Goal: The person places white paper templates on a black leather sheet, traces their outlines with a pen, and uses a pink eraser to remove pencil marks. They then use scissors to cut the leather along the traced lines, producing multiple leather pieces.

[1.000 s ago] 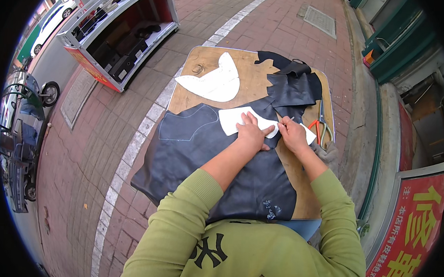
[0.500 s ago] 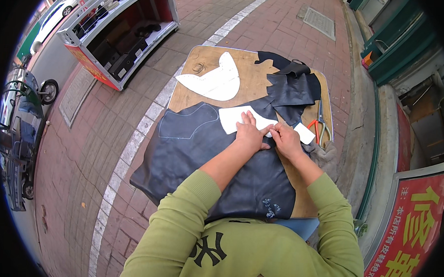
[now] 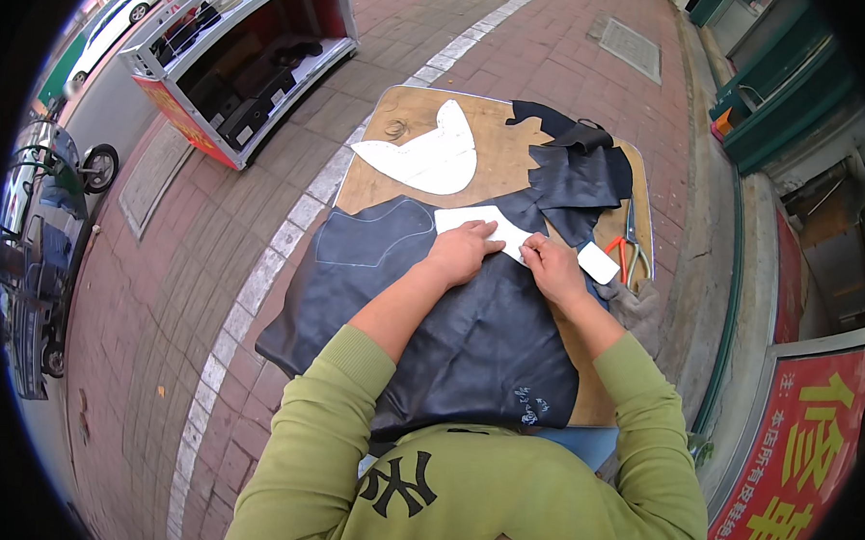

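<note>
A white paper pattern (image 3: 466,215) lies on a large sheet of black leather (image 3: 430,337), which hangs over the table's near side. My left hand (image 3: 460,252) rests on the pattern's lower edge, its fingers laid on the paper and its thumb stretched to the right. At the pattern's narrow right end, my right hand (image 3: 552,268) is closed in a pinch. What sits between those fingertips, if anything, is too small to make out. Left of the pattern, a pale drawn outline (image 3: 371,234) of a similar shape shows on the leather.
On the wooden table (image 3: 500,157) lie a larger white pattern (image 3: 428,159), black leather scraps (image 3: 577,175), a small white card (image 3: 598,264) and orange-handled pliers (image 3: 626,251). A grey cloth (image 3: 634,303) sits at the right edge. Beyond stands a display cart (image 3: 238,78).
My left hand has slid left along the pattern, and its fingers have drawn closer together. My right hand stays by the narrow end. The whole view has shifted slightly.
</note>
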A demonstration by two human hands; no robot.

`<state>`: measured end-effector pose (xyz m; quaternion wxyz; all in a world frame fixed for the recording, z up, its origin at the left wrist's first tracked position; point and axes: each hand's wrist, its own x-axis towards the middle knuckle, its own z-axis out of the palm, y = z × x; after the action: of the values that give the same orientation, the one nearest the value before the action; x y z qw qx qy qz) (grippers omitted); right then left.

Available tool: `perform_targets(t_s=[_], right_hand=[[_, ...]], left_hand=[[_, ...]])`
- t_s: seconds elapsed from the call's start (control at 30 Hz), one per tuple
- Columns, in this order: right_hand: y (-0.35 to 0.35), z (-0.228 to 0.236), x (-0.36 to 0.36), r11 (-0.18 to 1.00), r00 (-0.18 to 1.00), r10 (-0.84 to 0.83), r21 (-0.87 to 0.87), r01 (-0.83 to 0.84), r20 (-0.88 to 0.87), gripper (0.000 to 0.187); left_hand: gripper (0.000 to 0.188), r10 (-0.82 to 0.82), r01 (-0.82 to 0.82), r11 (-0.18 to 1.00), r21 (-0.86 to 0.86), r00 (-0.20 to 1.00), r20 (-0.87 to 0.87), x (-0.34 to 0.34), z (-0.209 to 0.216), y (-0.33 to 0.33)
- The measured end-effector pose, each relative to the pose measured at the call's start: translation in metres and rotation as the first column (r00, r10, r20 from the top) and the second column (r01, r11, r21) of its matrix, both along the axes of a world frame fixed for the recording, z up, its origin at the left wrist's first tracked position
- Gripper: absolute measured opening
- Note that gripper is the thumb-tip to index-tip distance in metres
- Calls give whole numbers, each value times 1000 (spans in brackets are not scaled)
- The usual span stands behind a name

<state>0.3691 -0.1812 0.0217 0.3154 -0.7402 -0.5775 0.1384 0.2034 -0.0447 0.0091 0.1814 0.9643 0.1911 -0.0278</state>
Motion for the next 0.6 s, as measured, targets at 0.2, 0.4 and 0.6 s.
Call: perform_targets(t_s=[0.2,0.4,0.6], right_hand=[[15,-11,-20,997,814,57,-14,-79,-578,16],[36,-25,-49,989,792,124,13,-145,-597,15],[43,-23,-62,989,832,136,20,-148,-538,15]], left_hand=[[53,10,46,960,-276,980,198,-8,-13,29],[43,-21,108,905,-410,977,211,-8,-16,49],[49,1,97,842,-530,983,181,-9,-11,54]])
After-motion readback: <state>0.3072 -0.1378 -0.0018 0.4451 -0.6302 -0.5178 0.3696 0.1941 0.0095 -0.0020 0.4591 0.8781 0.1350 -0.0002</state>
